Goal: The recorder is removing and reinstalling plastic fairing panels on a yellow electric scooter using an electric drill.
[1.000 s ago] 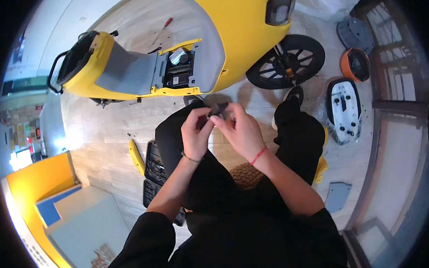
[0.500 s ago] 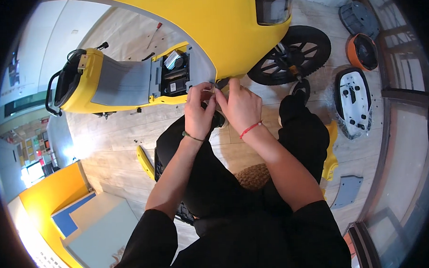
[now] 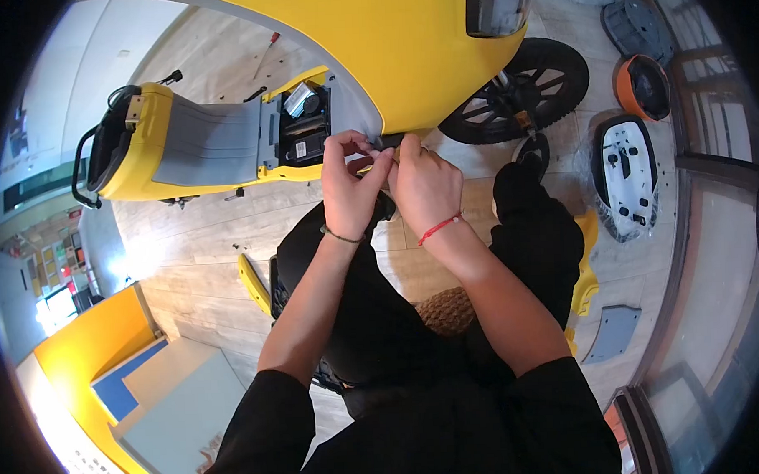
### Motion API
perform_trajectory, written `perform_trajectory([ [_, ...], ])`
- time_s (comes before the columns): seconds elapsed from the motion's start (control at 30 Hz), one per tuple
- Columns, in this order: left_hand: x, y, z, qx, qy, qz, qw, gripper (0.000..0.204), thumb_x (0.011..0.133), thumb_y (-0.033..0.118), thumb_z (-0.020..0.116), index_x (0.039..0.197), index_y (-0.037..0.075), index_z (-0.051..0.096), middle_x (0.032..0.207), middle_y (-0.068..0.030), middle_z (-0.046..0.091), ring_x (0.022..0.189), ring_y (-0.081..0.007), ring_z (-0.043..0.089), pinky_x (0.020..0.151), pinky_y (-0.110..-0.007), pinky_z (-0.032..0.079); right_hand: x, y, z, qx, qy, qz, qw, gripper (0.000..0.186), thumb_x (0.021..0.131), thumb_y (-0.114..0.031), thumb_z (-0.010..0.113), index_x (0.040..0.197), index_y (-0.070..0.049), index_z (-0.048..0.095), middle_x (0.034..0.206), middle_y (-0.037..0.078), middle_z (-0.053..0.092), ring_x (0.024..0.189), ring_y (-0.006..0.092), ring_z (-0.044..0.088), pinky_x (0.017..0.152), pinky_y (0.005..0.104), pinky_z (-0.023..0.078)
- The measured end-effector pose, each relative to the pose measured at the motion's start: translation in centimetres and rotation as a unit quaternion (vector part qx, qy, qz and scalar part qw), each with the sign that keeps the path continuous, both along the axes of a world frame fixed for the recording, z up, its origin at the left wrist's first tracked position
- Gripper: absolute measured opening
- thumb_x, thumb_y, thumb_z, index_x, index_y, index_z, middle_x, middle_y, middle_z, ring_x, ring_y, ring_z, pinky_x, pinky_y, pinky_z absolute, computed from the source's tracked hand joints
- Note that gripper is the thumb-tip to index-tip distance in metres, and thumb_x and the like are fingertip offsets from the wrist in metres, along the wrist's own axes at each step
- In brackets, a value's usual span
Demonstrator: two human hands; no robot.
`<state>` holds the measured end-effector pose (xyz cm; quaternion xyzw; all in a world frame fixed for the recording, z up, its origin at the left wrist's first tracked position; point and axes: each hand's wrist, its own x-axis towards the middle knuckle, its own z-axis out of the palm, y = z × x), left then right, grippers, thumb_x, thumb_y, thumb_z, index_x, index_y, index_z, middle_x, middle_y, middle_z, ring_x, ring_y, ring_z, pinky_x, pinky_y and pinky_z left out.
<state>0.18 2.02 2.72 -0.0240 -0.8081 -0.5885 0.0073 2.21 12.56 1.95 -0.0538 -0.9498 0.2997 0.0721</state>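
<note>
We saw the small dark piece (image 3: 390, 141) between the hands, just beside the lower edge of the yellow scooter (image 3: 415, 60): the right hand (image 3: 429, 183) had its grip pinched on it, while the left hand (image 3: 347, 188) curled its fingertips close at the other end (whether that grip held anything, we could not tell). In the scooter's uncovered compartment (image 3: 273, 140) we made out a pale label (image 3: 301, 149) on a black box (image 3: 315, 145), its print too small to read, and dark writing (image 3: 70, 472) on a white panel (image 3: 51, 420).
</note>
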Motion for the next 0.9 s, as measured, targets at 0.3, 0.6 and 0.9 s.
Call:
perform_trajectory([
  [0.3,-0.7,0.3,1.0,-0.047,-0.058,0.017,0.997,0.038,0.071,0.001,0.072,0.098,0.002,0.045,0.086,-0.0027,0.048,0.079,-0.0084,0.05,0.066,-0.023,0.05,-0.5,0.0,0.8,0.015,-0.1,0.01,0.995,0.014,0.082,-0.016,0.051,0.081,-0.002,0.054,0.067,0.014,0.063,0.063,0.028,0.065,0.054,0.0382,0.052],
  [0.6,-1.6,-0.3,1.3,-0.184,0.061,-0.032,0.98,0.063,0.068,0.004,0.074,0.123,0.0,0.042,0.102,-0.0131,0.051,0.085,-0.0189,0.057,0.063,-0.026,0.053,-1.2,0.3,0.6,-0.015,-0.132,0.041,0.99,0.017,0.083,-0.015,0.05,0.083,0.0,0.054,0.068,0.016,0.064,0.065,0.0308,0.066,0.056,0.0402,0.052],
  [0.9,-2.4,-0.7,0.4,-0.252,0.06,-0.081,0.963,0.08,0.071,0.024,0.075,0.134,0.0,0.033,0.11,-0.0203,0.058,0.077,-0.0249,0.065,0.063,-0.031,0.052,-0.6,0.9,-1.0,-0.062,-0.066,0.027,0.996,0.025,0.083,-0.025,0.054,0.088,-0.001,0.052,0.069,0.017,0.063,0.064,0.0344,0.063,0.058,0.0432,0.05],
])
